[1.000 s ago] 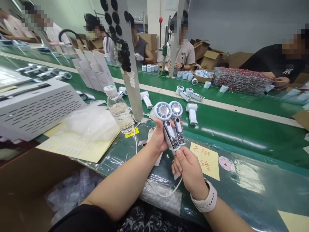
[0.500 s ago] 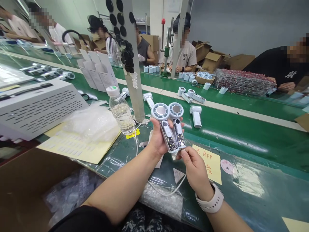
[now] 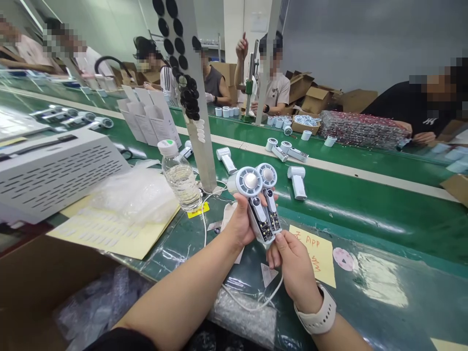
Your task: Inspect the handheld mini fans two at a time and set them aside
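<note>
Just past L hand (image 3: 239, 219), btl (image 3: 180, 173) holds clear liquid (image 3: 184, 187).

We note bright, even light from ceiling tube (image 3: 32, 15); white glare on belt (image 3: 382, 279); soft shadows; edges bowed; fans (image 3: 251, 181) sharp.

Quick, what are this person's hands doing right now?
Left hand: closed, holding two white handheld fans.
Right hand: closed, apparently pinching a white cable.

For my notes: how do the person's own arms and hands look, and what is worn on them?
The left hand and right hand are bare, without gloves. A pale watch strap circles the right wrist. The forearms are bare; a dark sleeve shows at the left upper arm.
</note>
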A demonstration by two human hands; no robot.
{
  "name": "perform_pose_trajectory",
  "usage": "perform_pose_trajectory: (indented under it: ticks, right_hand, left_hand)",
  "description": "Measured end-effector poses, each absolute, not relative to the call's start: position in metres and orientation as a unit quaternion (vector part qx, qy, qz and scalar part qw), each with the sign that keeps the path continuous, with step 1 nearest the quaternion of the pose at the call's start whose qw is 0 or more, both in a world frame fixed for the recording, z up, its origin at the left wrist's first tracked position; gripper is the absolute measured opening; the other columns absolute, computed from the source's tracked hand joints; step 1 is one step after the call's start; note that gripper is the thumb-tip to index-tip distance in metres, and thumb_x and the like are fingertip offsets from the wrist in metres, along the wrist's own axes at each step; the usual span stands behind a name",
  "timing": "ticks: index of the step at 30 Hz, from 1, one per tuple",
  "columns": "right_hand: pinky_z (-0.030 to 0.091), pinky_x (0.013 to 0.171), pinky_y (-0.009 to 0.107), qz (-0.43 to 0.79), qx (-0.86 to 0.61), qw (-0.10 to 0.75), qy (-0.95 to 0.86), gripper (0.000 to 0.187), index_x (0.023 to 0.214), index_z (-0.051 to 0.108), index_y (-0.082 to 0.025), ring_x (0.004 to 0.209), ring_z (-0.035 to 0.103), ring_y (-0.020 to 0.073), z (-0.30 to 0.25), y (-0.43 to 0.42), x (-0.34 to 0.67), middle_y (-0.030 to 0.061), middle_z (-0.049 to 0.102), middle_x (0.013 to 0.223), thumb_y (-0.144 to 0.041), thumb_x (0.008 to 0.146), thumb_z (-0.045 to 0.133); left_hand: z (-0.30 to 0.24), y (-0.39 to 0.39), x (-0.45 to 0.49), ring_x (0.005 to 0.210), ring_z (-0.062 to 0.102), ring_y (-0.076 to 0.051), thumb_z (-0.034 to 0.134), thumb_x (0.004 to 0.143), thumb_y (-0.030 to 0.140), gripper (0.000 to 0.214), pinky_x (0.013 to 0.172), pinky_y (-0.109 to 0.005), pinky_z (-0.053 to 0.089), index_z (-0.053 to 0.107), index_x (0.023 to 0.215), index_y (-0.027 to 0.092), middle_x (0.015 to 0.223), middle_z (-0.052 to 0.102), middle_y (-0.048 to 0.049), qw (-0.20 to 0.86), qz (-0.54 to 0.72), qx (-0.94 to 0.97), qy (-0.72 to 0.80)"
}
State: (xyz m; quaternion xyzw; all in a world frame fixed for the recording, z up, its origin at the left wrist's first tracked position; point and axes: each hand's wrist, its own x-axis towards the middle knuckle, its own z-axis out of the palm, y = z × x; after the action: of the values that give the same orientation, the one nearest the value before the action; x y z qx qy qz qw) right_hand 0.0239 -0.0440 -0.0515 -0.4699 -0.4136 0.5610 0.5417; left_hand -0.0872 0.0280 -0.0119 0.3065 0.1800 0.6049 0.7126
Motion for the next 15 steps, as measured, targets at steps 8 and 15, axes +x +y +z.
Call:
perform_pose_trajectory:
  ticks: [8, 15]
  right_hand:
    - [0.047, 0.066, 0.032, 0.518, -0.502, 0.531, -0.444, 0.051, 0.075, 0.057, -0.023, 0.062, 0.059, 0.0176, -0.055, -0.038, 0.024, 0.0, 0.064, 0.062, -0.072, 0.086, 0.057]
    - [0.052, 0.065, 0.033, 0.535, -0.505, 0.529, -0.423, 0.055, 0.078, 0.057, -0.022, 0.063, 0.064, 0.0188, -0.056, -0.034, 0.019, 0.0026, 0.067, 0.065, -0.077, 0.082, 0.055]
  left_hand:
    - [-0.019, 0.036, -0.086, 0.089, 0.069, -0.023, 0.075, 0.044, 0.083, 0.07, 0.072, -0.029, 0.055, 0.064, 0.059, 0.016, 0.099, 0.073, -0.0078, 0.734, 0.592, 0.275, 0.189]
    - [-0.02, 0.04, -0.086, 0.088, 0.069, -0.022, 0.076, 0.044, 0.082, 0.069, 0.073, -0.03, 0.056, 0.064, 0.06, 0.015, 0.095, 0.073, -0.0076, 0.726, 0.592, 0.284, 0.202]
